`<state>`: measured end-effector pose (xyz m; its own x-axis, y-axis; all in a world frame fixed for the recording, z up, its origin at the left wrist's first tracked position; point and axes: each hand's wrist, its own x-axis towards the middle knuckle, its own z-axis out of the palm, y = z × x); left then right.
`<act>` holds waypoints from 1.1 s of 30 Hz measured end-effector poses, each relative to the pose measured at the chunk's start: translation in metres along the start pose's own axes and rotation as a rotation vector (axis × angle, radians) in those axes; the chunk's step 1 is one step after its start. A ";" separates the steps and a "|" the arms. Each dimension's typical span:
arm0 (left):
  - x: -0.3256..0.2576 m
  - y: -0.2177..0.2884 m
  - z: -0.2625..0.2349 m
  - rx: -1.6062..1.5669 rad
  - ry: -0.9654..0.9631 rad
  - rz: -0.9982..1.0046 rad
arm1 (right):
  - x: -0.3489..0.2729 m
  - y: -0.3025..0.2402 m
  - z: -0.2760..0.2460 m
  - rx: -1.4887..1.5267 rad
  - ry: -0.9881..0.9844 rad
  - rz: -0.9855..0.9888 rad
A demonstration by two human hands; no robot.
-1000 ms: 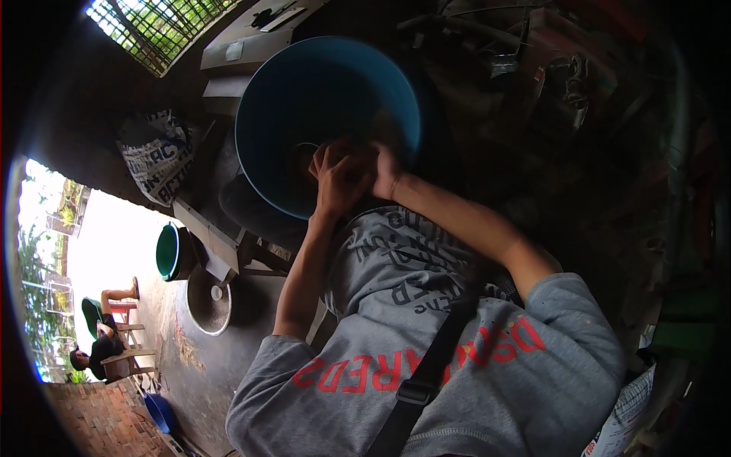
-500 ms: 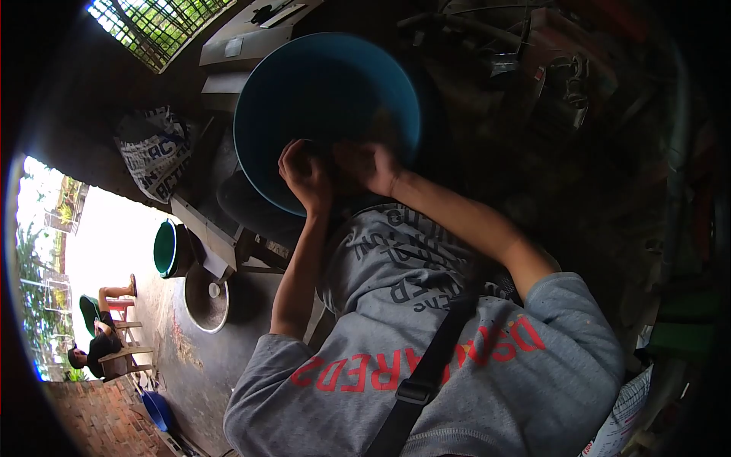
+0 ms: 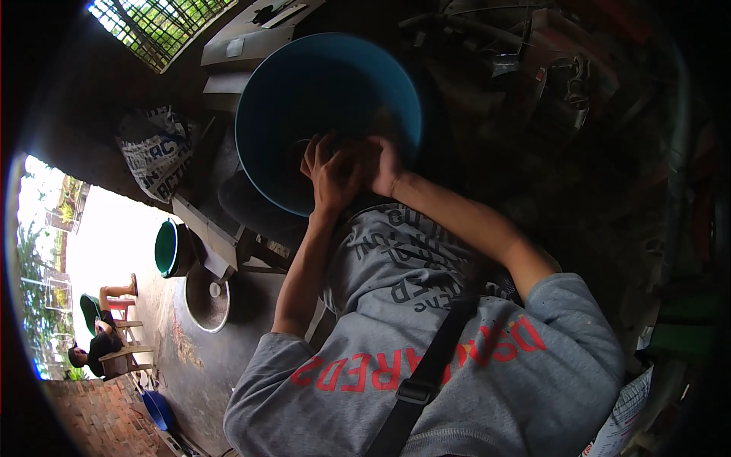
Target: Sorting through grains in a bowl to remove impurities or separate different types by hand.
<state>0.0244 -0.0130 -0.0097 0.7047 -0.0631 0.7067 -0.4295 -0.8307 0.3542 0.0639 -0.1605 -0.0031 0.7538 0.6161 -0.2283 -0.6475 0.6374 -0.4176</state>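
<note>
A large round blue tub stands in front of my lap, its inside mostly in deep shadow. Over its near rim, my left hand has its fingers curled inward, meeting the right hand. My right hand is bent at the wrist, with its fingers closed toward the left one and partly lost in the dark. Whatever lies between the two hands is too dark and small to name. A dim brownish patch shows inside the tub beyond the right hand; I cannot tell what it is.
To the left lie a printed white bag, a green tub and a grey basin on the floor. A person sits outside the doorway near a blue basin. Dark clutter and pipes fill the right.
My left hand has moved right, closer to the right hand, and its fingers have turned inward. My right hand stays in nearly the same place. The tub has hardly shifted.
</note>
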 end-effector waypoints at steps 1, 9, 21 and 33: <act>0.001 0.002 0.000 0.005 -0.011 0.012 | 0.000 0.000 0.000 0.007 0.028 -0.014; 0.000 0.004 -0.002 0.017 0.016 0.023 | -0.001 0.003 0.003 0.015 0.086 -0.019; 0.001 0.004 -0.003 0.017 0.034 0.019 | 0.005 0.001 -0.006 0.049 -0.060 -0.025; 0.004 0.002 -0.003 -0.057 0.071 0.049 | 0.005 0.004 -0.001 0.122 0.029 -0.055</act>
<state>0.0243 -0.0137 -0.0046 0.6409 -0.0615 0.7651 -0.4955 -0.7944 0.3512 0.0653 -0.1548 -0.0071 0.7902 0.5663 -0.2344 -0.6128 0.7222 -0.3209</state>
